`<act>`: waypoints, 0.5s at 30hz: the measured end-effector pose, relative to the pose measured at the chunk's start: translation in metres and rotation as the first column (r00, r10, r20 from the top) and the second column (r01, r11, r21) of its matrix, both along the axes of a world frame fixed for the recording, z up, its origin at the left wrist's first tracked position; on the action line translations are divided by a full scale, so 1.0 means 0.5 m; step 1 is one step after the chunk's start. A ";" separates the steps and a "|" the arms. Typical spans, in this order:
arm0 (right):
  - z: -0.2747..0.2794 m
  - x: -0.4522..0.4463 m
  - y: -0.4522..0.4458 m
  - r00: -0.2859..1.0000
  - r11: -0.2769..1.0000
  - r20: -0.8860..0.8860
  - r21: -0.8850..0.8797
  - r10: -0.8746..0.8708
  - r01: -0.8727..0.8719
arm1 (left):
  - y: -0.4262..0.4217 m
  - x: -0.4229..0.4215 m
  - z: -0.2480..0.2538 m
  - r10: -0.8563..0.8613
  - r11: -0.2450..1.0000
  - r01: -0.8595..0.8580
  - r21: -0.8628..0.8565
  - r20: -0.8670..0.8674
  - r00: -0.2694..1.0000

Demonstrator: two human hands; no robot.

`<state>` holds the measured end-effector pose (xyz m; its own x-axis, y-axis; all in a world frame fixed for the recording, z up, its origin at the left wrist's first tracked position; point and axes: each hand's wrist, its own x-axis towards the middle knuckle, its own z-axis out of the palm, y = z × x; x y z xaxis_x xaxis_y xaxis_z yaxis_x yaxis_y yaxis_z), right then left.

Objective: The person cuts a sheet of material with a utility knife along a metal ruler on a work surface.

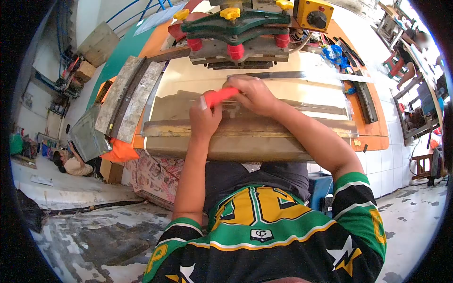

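Both of my hands are raised over the work surface in front of me, holding a bright red, slim piece (pixel 221 96) between them. Motion blur hides its exact kind. My left hand (pixel 205 118) is closed on its left end, where a small white bit shows by the fingers. At the other end, the fingers of my right hand (pixel 257 96) are closed round it. Under the hands lies a pale sheet-covered board (pixel 179 78) with brownish film across it. A long worn bar (pixel 255 127) crosses the board nearer my body.
A green press head (pixel 236 26) with yellow knobs and red feet stands just beyond my hands. Beside it is a yellow control box (pixel 313 15). Metal plates (pixel 127 96) lie at the left; a blue plastic bundle (pixel 335 55) is at the right. Other people sit farther off on both sides.
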<state>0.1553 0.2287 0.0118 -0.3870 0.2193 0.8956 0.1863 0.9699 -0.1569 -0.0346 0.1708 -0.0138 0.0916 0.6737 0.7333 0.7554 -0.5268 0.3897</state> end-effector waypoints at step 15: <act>-0.005 0.016 0.012 0.982 0.432 0.187 -0.887 0.010 0.164 | -0.003 0.006 0.020 0.001 0.994 0.000 -0.114 0.003 1.000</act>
